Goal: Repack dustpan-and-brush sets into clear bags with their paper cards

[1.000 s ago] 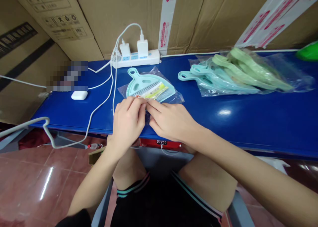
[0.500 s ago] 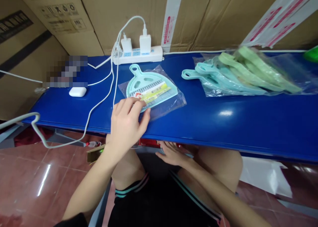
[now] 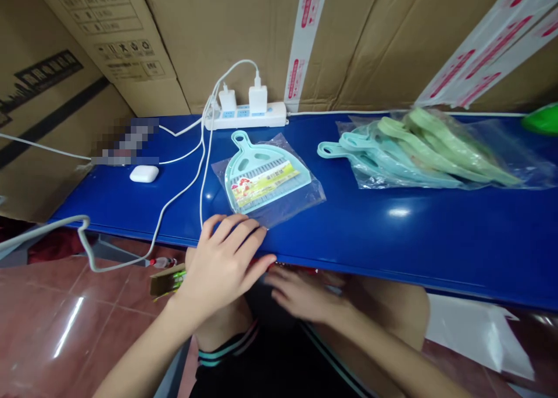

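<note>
A small mint-green dustpan with a brush and a yellow label, sealed in a clear bag (image 3: 267, 180), lies flat on the blue table (image 3: 392, 229). My left hand (image 3: 226, 258) rests at the table's near edge just below the bag, fingers stretched out and flat, holding nothing. My right hand (image 3: 300, 293) is under the table edge above my lap, fingers spread loosely; part of it is hidden by the table edge.
A clear bag of several mint and green dustpans (image 3: 427, 148) lies at the right. A white power strip with two chargers (image 3: 246, 113) and trailing cables sits at the back. A white earbud case (image 3: 143, 173) lies left. Cardboard boxes (image 3: 244, 32) wall the back.
Both hands let go of the bagged dustpan. My right hand dropped below the table edge, and my left hand slid back to the near edge. The view tilted slightly down.
</note>
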Tool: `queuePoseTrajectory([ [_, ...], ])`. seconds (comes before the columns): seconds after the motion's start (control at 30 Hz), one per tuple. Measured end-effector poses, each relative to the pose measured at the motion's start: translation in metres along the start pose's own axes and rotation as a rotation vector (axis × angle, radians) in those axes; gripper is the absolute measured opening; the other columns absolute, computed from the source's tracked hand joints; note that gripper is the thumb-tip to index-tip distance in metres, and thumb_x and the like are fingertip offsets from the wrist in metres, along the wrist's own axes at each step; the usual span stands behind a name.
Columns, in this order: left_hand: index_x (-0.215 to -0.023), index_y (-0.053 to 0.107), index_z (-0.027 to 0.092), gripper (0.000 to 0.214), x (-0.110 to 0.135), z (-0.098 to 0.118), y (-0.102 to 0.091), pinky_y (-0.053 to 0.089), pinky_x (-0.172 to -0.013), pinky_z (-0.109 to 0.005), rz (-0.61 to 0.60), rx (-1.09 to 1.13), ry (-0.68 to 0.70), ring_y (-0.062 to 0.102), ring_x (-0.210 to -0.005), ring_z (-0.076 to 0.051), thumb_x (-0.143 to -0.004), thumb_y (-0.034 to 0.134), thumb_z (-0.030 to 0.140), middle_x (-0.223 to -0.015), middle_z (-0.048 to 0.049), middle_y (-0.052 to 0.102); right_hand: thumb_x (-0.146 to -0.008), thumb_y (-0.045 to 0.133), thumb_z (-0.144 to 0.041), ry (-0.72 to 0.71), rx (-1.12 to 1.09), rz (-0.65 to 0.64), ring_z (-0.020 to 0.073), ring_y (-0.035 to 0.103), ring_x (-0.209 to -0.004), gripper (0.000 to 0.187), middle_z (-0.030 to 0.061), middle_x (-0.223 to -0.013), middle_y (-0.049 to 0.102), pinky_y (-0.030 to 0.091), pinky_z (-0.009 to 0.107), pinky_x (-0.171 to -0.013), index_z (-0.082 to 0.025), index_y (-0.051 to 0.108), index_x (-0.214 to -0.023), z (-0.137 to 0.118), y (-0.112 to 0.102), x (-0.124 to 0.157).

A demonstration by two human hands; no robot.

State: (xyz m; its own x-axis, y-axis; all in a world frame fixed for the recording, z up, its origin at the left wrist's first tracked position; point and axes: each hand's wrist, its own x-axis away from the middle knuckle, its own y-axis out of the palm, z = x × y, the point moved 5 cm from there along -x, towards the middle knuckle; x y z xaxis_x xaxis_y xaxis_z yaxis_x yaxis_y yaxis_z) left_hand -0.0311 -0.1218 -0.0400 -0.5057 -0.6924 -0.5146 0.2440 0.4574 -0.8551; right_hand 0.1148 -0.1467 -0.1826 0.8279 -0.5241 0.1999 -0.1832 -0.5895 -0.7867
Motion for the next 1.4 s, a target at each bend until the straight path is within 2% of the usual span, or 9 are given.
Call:
queuePoseTrajectory([
  [0.07,-0.117,0.071,0.016,0.023,0.006,0.001,-0.001,0.044,-0.106,-0.042,0.019,0.031,0.015,0.071,-0.111,-0.022,-0.106,0.062,0.034,-0.118,-0.0046,0.080,-0.100,0.066,-0.036,-0.218,0.056,0.065,0.0100,0.061,-0.081,0.019,-0.0003,-0.089,0.068,0.053,0.027,-0.079,-0.021,0.072,-0.111,-0.032,-0.015,0.020],
  [0.13,-0.118,0.070,0.016,0.021,0.011,0.001,-0.003,0.045,-0.109,-0.042,0.036,0.051,0.036,0.072,-0.111,-0.021,-0.105,0.065,0.032,-0.118,-0.0044,0.080,-0.098,0.063,-0.029,-0.422,0.212,0.357,0.0117,0.053,-0.069,0.016,-0.0020,-0.075,0.063,0.041,0.030,-0.068,-0.023,0.071,-0.109,-0.057,-0.056,0.041],
  [0.23,-0.119,0.069,0.016,0.018,0.020,-0.001,-0.006,0.046,-0.110,-0.042,0.044,0.077,0.085,0.073,-0.109,-0.019,-0.102,0.069,0.019,-0.116,-0.0036,0.080,-0.103,0.054,-0.027,-0.320,0.474,0.742,0.0180,0.065,-0.101,0.025,0.0037,-0.108,0.076,0.044,0.035,-0.086,-0.019,0.072,-0.118,-0.053,-0.127,0.057],
  [0.33,-0.125,0.068,0.015,0.033,0.029,-0.006,-0.008,0.049,-0.103,-0.040,0.058,0.111,0.120,0.071,-0.102,-0.018,-0.095,0.070,0.002,-0.109,-0.0047,0.079,-0.109,0.044,-0.048,-0.187,0.769,0.713,0.0317,0.056,-0.136,0.052,0.0114,-0.139,0.070,0.042,0.047,-0.108,-0.009,0.068,-0.134,-0.028,-0.158,0.054],
  [0.4,-0.128,0.067,0.013,0.039,0.032,-0.009,-0.010,0.051,-0.096,-0.038,0.078,0.119,0.117,0.068,-0.099,-0.019,-0.092,0.071,-0.002,-0.106,-0.0068,0.077,-0.110,0.042,-0.052,-0.189,0.785,0.679,0.0308,0.055,-0.136,0.056,0.0115,-0.138,0.070,0.040,0.049,-0.114,-0.009,0.068,-0.134,-0.017,-0.157,0.055],
  [0.7,-0.106,0.067,0.017,0.015,0.026,-0.018,-0.019,0.054,-0.086,-0.037,0.160,0.059,0.047,0.069,-0.106,-0.024,-0.095,0.069,0.006,-0.115,-0.0133,0.073,-0.100,0.066,-0.018,-0.328,0.519,0.754,0.0154,0.060,-0.107,0.010,0.0031,-0.108,0.074,0.046,0.037,-0.109,-0.016,0.072,-0.107,-0.024,-0.144,0.069],
  [0.97,-0.104,0.066,0.017,0.008,0.012,-0.027,-0.020,0.060,-0.101,-0.037,0.031,0.153,0.037,0.080,-0.099,-0.016,-0.102,0.061,0.011,-0.106,-0.0027,0.082,-0.099,0.068,-0.023,-0.344,0.495,0.737,0.0180,0.060,-0.109,0.012,0.0045,-0.109,0.074,0.050,0.037,-0.101,-0.017,0.068,-0.109,-0.018,-0.155,0.066],
  [1.2,-0.105,0.067,0.017,0.008,0.017,-0.032,-0.019,0.065,-0.100,-0.036,0.019,0.157,0.025,0.081,-0.102,-0.017,-0.101,0.063,0.012,-0.111,-0.0039,0.083,-0.099,0.064,-0.014,-0.404,0.581,0.790,0.0216,0.066,-0.115,0.004,0.0062,-0.114,0.076,0.054,0.038,-0.097,-0.017,0.063,-0.101,-0.019,-0.163,0.063],
  [1.4,-0.107,0.070,0.018,0.012,0.015,-0.039,-0.022,0.065,-0.107,-0.037,-0.054,0.173,0.040,0.081,-0.106,-0.017,-0.103,0.059,0.014,-0.116,-0.0034,0.083,-0.102,0.064,-0.019,-0.437,0.414,0.807,0.0125,0.076,-0.107,0.005,0.0025,-0.099,0.077,0.062,0.027,-0.093,-0.016,0.062,-0.098,-0.013,-0.173,0.052],
])
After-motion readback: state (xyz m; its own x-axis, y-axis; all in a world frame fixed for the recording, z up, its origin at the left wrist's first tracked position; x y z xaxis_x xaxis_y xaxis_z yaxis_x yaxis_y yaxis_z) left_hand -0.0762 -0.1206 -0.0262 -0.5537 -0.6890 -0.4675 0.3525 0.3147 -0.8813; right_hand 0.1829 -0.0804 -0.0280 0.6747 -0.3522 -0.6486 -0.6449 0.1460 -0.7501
